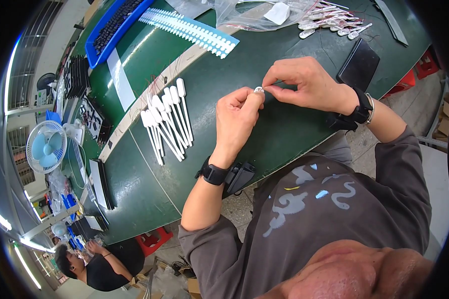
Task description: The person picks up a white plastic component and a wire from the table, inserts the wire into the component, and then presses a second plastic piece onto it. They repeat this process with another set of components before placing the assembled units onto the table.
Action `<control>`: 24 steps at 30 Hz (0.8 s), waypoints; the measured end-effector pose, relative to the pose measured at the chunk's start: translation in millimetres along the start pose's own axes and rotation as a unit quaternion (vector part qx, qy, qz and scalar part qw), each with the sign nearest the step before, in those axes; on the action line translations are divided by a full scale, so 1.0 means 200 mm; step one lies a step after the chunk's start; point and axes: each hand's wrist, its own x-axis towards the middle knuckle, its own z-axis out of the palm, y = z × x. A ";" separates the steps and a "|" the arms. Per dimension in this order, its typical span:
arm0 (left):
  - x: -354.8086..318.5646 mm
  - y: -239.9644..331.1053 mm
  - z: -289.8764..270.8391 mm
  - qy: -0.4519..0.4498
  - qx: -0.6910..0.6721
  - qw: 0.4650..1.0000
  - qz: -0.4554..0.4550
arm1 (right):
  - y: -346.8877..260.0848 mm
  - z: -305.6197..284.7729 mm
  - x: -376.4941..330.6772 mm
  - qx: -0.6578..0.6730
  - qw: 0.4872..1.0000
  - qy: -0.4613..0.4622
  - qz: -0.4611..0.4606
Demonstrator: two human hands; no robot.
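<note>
My left hand (238, 117) is closed, thumb and forefinger pinching a small white piece (259, 89) that is mostly hidden by the fingers. My right hand (307, 84) meets it from the right, its thumb and forefinger pressed together beside the piece. Whatever lies between those right fingertips is too small to make out. Left of my left hand, several white paddle-shaped parts (178, 107) with long stems lie in a row, thin reddish wires at their wide ends. A pile of similar parts with red wires (334, 21) lies beyond my right hand.
A light-blue sheet with white stickers (189, 32) and a blue tray of black parts (115, 27) lie far left. A clear plastic bag (244, 17) is at the back, a black phone (359, 62) right. A fan (46, 145) and a co-worker (105, 266) are at left.
</note>
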 end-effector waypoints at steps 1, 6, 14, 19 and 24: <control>0.00 0.01 0.00 -0.004 -0.014 1.000 -0.011 | 0.01 0.01 0.00 -0.022 0.997 0.035 -0.060; 0.00 -0.01 0.01 0.000 -0.004 1.000 -0.004 | 0.00 -0.01 0.01 0.031 0.999 -0.005 0.010; 0.01 -0.06 0.02 0.019 0.046 0.998 0.035 | -0.02 -0.06 0.02 0.131 0.970 -0.095 0.180; 0.01 -0.04 0.03 0.028 0.050 0.998 0.035 | 0.04 -0.06 0.03 0.217 0.947 -0.119 0.203; 0.01 -0.06 0.03 0.036 0.053 0.997 0.047 | 0.03 -0.06 0.04 0.212 0.947 -0.134 0.202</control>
